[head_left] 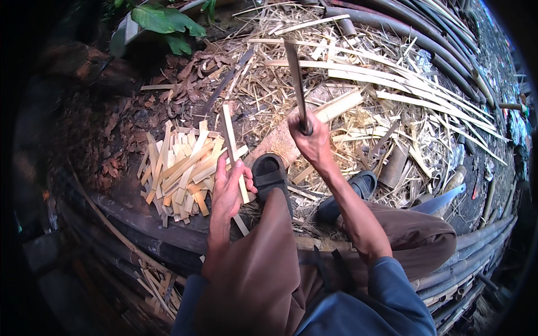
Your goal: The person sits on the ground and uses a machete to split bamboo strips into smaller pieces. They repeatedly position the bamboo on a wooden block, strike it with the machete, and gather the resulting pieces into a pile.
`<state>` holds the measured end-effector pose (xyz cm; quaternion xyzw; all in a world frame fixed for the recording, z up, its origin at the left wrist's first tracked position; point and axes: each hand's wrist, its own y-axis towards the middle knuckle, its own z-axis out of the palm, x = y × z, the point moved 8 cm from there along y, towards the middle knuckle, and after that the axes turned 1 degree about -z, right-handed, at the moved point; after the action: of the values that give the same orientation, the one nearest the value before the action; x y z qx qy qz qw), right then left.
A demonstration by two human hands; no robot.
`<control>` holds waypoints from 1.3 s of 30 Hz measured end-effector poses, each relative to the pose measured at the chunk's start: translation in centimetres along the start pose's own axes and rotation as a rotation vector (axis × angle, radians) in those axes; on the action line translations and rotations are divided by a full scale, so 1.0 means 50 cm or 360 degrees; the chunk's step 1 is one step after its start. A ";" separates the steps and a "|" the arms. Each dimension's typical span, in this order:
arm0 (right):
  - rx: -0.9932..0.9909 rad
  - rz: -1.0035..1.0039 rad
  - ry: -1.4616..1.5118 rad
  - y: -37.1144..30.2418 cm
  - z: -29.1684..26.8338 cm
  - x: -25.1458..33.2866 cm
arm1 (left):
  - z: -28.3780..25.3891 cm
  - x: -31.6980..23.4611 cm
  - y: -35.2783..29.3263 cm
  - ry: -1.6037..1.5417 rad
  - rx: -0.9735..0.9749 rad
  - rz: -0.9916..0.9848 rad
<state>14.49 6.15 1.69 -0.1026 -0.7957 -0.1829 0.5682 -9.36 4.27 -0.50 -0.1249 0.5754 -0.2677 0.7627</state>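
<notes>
My left hand (225, 191) holds a pale flat bamboo strip (229, 133) nearly upright, thumb and fingers closed around its lower part. Raised over the middle of the ground, my right hand (312, 143) grips a machete (295, 73) by its handle, the blade pointing away from me. The blade and the strip are apart. A pile of short split strips (182, 165) lies just left of my left hand. Beyond my right hand rests a split bamboo piece (341, 106), beside a flat wooden board (276, 143) that my right forearm and hand partly cover.
Long pale bamboo strips (403, 84) fan out at the far right, over shavings. Dark bamboo poles (392, 28) lie behind them. A handsaw (440, 200) sits by my right knee. More poles (471, 252) run beneath me. My sandalled feet flank the board's near end.
</notes>
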 end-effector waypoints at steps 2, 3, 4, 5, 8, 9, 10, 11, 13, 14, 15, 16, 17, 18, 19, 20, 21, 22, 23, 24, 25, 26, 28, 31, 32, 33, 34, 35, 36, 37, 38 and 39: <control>-0.0050 0.0038 -0.0260 -0.057 0.009 -0.166 | 0.001 0.023 0.014 0.0022 0.0064 -0.0043; -0.0037 -0.0082 -0.0247 -0.058 0.022 -0.165 | -0.004 0.035 0.021 0.0075 0.0097 -0.0106; -0.0010 -0.0008 -0.0461 -0.057 0.028 -0.167 | 0.003 0.036 0.024 0.0026 0.0119 -0.0101; 0.0017 0.0068 -0.0697 -0.058 0.024 -0.154 | 0.013 0.040 0.025 -0.0036 0.0154 -0.0106; 0.0173 -0.0010 -0.0776 -0.067 0.001 -0.096 | 0.031 0.032 0.008 -0.0195 0.0225 -0.0198; 0.0223 -0.0073 -0.0786 -0.069 -0.012 -0.083 | 0.040 0.034 0.007 -0.0218 0.0248 -0.0245; 0.0321 -0.0097 -0.0873 -0.070 -0.018 -0.073 | 0.046 0.038 0.008 -0.0242 0.0280 -0.0256; 0.0425 -0.0156 -0.0864 -0.077 -0.015 -0.059 | 0.051 0.046 0.009 -0.0289 0.0281 -0.0265; 0.0621 -0.0270 -0.0847 -0.094 -0.010 -0.027 | 0.068 0.064 0.017 -0.0376 0.0294 -0.0285; 0.0704 -0.0302 -0.0849 -0.099 -0.004 -0.019 | 0.081 0.067 0.021 -0.0319 0.0393 -0.0296; 0.0751 -0.0320 -0.0932 -0.104 0.003 -0.008 | 0.086 0.067 0.021 -0.0344 0.0392 -0.0259; 0.0799 -0.0299 -0.0981 -0.104 0.009 -0.005 | 0.099 0.060 0.015 -0.0361 0.0394 -0.0227; 0.0850 -0.0278 -0.1027 -0.104 0.014 -0.006 | 0.111 0.052 0.007 -0.0378 0.0393 -0.0194; 0.0834 -0.0333 -0.1023 -0.104 0.018 -0.014 | 0.119 0.044 -0.005 -0.0389 0.0348 -0.0165; 0.0749 -0.0422 -0.1019 -0.100 0.016 -0.017 | 0.122 0.044 -0.008 -0.0416 0.0393 -0.0184; 0.0665 -0.0512 -0.1013 -0.093 0.015 -0.020 | 0.120 0.042 -0.011 -0.0444 0.0435 -0.0202; 0.0582 -0.0602 -0.1006 -0.088 0.014 -0.022 | 0.120 0.041 -0.014 -0.0472 0.0475 -0.0220; 0.0505 -0.0700 -0.1050 -0.082 0.018 -0.021 | 0.116 0.042 -0.017 -0.0507 0.0415 -0.0271; 0.0467 -0.0557 -0.1164 -0.063 0.010 -0.048 | 0.122 0.035 -0.025 -0.0512 0.0419 -0.0298; 0.0429 -0.0412 -0.1276 -0.042 -0.007 -0.076 | 0.130 0.023 -0.038 -0.0518 0.0423 -0.0325; 0.0382 -0.0257 -0.1395 -0.018 -0.034 -0.110 | 0.141 0.015 -0.048 -0.0524 0.0441 -0.0359; 0.0226 0.0042 -0.1221 0.016 -0.095 -0.157 | 0.155 0.017 -0.069 -0.0478 0.0520 -0.0442; 0.0145 0.0348 -0.1106 0.040 -0.167 -0.177 | 0.152 0.012 -0.098 -0.0419 0.0663 -0.0344; 0.0254 -0.0141 -0.1254 -0.005 -0.117 -0.066 | 0.114 0.052 -0.053 -0.0294 0.0420 -0.0371; 0.0207 -0.0514 -0.1120 -0.039 -0.085 -0.015 | 0.124 0.050 -0.039 -0.0237 0.0358 -0.0332; 0.0369 -0.0433 -0.1026 -0.073 -0.061 -0.008 | 0.133 0.045 -0.028 -0.0179 0.0308 -0.0286; 0.0680 -0.0288 -0.1283 -0.094 -0.029 -0.002 | 0.121 0.079 -0.007 -0.0190 0.0304 -0.0339; 0.0505 -0.0649 -0.1214 -0.101 -0.025 0.033 | 0.121 0.083 0.004 -0.0180 0.0300 -0.0384; 0.0378 -0.0725 -0.1284 -0.091 -0.032 0.031 | 0.120 0.078 -0.002 -0.0173 0.0327 -0.0354; 0.0248 -0.0789 -0.1349 -0.072 -0.041 0.022 | 0.141 0.037 -0.029 -0.0158 0.0354 -0.0332; 0.0336 -0.0540 -0.1398 -0.048 -0.052 -0.034 | 0.153 0.014 -0.048 -0.0152 0.0385 -0.0307; 0.0439 -0.0121 -0.1550 -0.011 -0.069 -0.084 | 0.149 0.021 -0.054 -0.0123 0.0407 -0.0343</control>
<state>18.69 4.45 -1.39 -0.0709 -0.9883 -0.0276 0.1325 -2.85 0.59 2.27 -0.0981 0.4902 -0.4140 0.7607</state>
